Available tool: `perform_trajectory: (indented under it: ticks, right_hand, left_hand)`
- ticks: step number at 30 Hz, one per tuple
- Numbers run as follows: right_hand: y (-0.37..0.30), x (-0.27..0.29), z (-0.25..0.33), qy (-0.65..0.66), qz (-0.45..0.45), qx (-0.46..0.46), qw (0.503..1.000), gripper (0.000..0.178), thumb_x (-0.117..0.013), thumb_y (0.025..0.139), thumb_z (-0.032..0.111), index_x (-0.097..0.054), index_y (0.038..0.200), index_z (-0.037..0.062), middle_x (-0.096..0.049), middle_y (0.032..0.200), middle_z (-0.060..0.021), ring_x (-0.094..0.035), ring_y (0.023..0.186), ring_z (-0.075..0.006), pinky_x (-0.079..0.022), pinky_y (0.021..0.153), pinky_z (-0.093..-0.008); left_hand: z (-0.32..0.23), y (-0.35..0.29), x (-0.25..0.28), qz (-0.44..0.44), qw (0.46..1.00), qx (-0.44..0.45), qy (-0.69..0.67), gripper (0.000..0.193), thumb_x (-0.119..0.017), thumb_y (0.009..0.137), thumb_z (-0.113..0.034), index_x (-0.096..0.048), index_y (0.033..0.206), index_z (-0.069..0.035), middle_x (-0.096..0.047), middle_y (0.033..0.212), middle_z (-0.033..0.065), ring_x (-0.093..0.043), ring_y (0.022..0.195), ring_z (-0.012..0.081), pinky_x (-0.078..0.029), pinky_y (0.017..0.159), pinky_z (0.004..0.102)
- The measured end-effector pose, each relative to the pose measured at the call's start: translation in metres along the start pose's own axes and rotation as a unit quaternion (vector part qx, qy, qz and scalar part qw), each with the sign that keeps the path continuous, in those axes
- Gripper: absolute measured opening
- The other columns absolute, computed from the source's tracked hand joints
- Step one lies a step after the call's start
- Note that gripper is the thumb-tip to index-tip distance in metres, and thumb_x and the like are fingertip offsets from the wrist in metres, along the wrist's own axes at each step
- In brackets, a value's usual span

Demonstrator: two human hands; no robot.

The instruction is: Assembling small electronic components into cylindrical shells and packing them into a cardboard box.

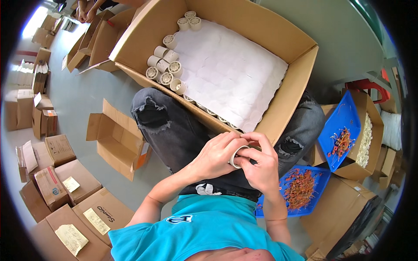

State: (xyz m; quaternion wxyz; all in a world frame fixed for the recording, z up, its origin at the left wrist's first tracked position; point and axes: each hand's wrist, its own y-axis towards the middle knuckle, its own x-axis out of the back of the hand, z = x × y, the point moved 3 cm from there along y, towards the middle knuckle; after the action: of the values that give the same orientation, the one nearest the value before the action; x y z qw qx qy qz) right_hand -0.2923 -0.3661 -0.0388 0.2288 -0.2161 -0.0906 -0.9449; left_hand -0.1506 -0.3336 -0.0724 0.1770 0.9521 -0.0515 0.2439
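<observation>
Over my lap, my left hand [217, 155] is closed round a short white plastic cylinder [235, 162], its round open end turned to the right. My right hand [264, 165] has its fingers curled at that open end, some reaching into it; whether they pinch a small part is hidden. Just beyond both hands a large open carton [300, 71] rests against my knees. A white sheet [230, 65] covers most of its inside. Similar white cylinders [166, 78] stand and lie along its left side, and more peek out under the sheet's near edge.
At right, a blue tray [324, 141] with red-orange wired parts leans on a box of small white pieces [366, 139]. Below it lies another blue tray [311, 211] of such parts. Left are an empty carton [114, 141] and stacked boxes [85, 182]. Another person's hands [86, 15] show far left.
</observation>
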Motion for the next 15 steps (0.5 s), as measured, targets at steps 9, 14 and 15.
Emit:
perform_trajectory:
  ticks: [9, 14, 15]
  right_hand:
    - [-0.008, 0.0, -0.001, -0.006, -0.015, -0.033, 0.999, 0.022, -0.078, 0.069, 0.002, -0.074, 0.092, 0.0011, -0.064, 0.105, -0.0128, -0.066, 0.092, -0.0297, -0.056, 0.077, -0.0378]
    - [-0.011, -0.004, -0.01, 0.017, -0.038, -0.022, 0.999, 0.022, -0.076, 0.07, 0.0, -0.074, 0.092, 0.0009, -0.063, 0.106, -0.0129, -0.066, 0.093, -0.03, -0.056, 0.077, -0.038]
    - [-0.012, -0.005, -0.011, 0.03, -0.044, -0.022, 0.998, 0.021, -0.075, 0.07, -0.001, -0.074, 0.091, 0.001, -0.063, 0.106, -0.0128, -0.066, 0.094, -0.0299, -0.056, 0.076, -0.0381]
  left_hand:
    - [0.004, 0.0, -0.002, 0.013, 0.999, 0.02, -0.033, 0.051, -0.081, 0.063, -0.001, -0.058, 0.109, -0.002, -0.062, 0.1, 0.0139, -0.063, 0.089, 0.0338, -0.054, 0.074, 0.0412]
    - [0.003, 0.003, -0.003, 0.01, 1.0, 0.005, -0.023, 0.05, -0.081, 0.065, 0.0, -0.058, 0.11, -0.002, -0.061, 0.097, 0.0143, -0.063, 0.087, 0.0342, -0.054, 0.073, 0.0413]
    - [0.003, 0.003, -0.004, 0.003, 1.0, -0.008, -0.014, 0.05, -0.08, 0.066, 0.0, -0.057, 0.11, -0.002, -0.061, 0.096, 0.0144, -0.063, 0.086, 0.0342, -0.054, 0.072, 0.0411]
